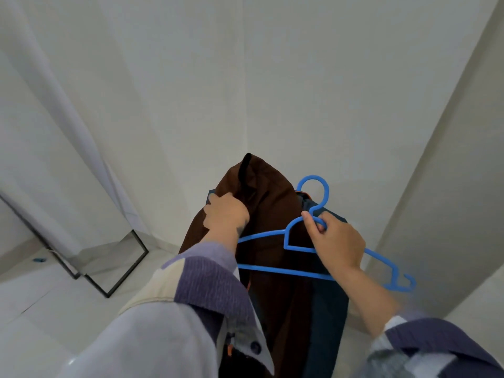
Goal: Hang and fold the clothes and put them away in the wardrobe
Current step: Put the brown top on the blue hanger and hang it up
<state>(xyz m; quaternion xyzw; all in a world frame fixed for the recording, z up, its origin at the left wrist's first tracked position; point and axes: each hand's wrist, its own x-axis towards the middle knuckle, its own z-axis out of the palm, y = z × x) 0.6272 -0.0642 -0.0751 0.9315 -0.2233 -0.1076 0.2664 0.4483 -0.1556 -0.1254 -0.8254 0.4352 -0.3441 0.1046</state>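
1. We are looking down into a pale corner, and at far left a white curtain (54, 126) is hanging in long folds down toward the floor (32, 309), which is showing as a glossy white surface.
2. Just right of the curtain, a mirror in a thin black frame (114, 257) is standing on the floor and leaning against the wall, reflecting the pale room.
3. The white walls (313, 91) are meeting in a vertical seam behind the clothes, and a further white panel (450, 186) is slanting down the right side.
4. We are gripping the upper edge of the brown garment (272, 208) with our left hand (226, 211), fingers curled into the fabric; a purple-and-cream striped sleeve (196, 282) is covering that forearm.
5. The brown garment is hanging in front of us at the centre of the view, with a dark blue garment (330, 304) lying against its right side.
6. We are holding the blue plastic hanger (275, 268) with our right hand (338, 244), fingers wrapped round its neck just below the hook, so the hanger is lying across the front of both garments.
7. We are finding no readable brand, label or writing anywhere.
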